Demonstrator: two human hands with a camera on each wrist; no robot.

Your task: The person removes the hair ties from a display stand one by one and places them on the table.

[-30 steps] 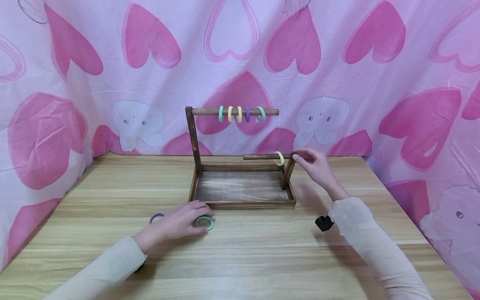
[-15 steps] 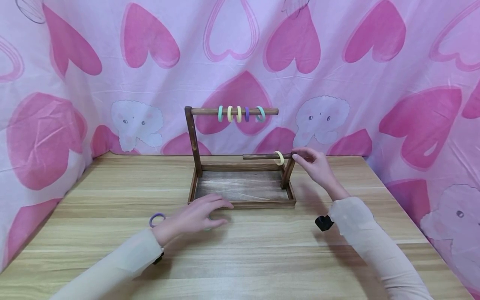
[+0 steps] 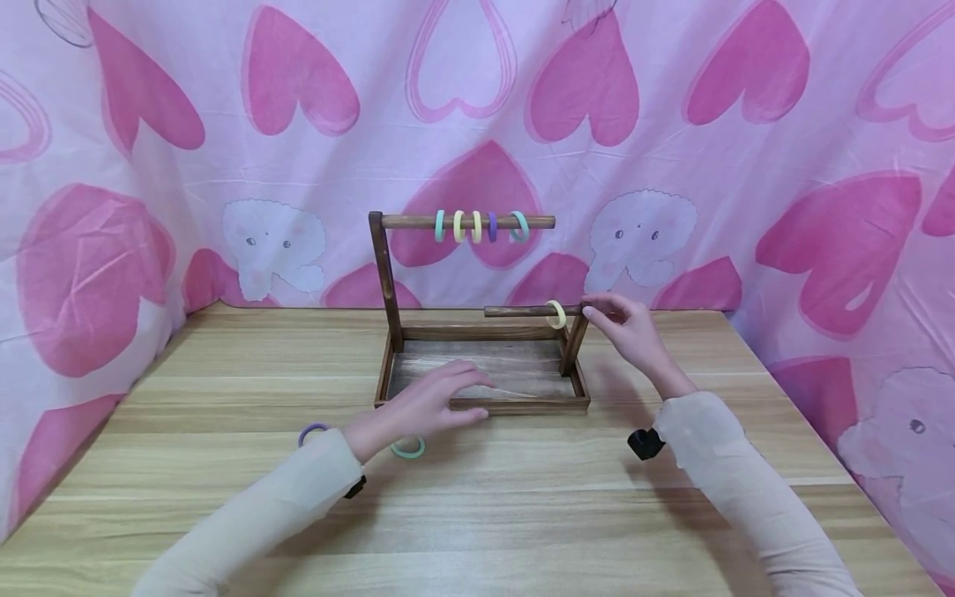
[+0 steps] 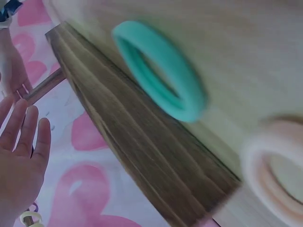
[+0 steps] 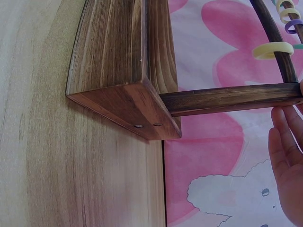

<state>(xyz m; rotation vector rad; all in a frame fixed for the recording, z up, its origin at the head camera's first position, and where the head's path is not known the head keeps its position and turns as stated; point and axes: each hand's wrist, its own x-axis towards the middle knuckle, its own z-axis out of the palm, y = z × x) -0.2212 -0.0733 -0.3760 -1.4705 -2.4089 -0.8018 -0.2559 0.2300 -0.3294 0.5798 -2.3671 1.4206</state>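
Note:
A dark wooden rack (image 3: 537,407) has a tray base, a tall post with an upper bar, and a short post with a lower bar. My left hand (image 3: 433,402), fingers extended and holding nothing, is over the tray's front rim. Below it a teal-green ring (image 4: 161,71) lies on the table, partly covered by the forearm in the head view. My right hand (image 3: 627,332) pinches the top of the short post (image 5: 227,100) between thumb and fingers. One pale yellow ring (image 3: 558,315) hangs on the lower bar, close to that hand.
Several teal, yellow and purple rings hang along the upper bar (image 3: 410,222). On the table (image 3: 522,514), a purple ring (image 3: 304,435) lies beside the left sleeve, and the left wrist view shows a pale pinkish ring (image 4: 255,170). A heart-print cloth (image 3: 298,75) stands behind.
My left hand has moved right and slightly away from me, from above the green ring to the tray's front rim, leaving the ring on the table. My right hand stays on the post.

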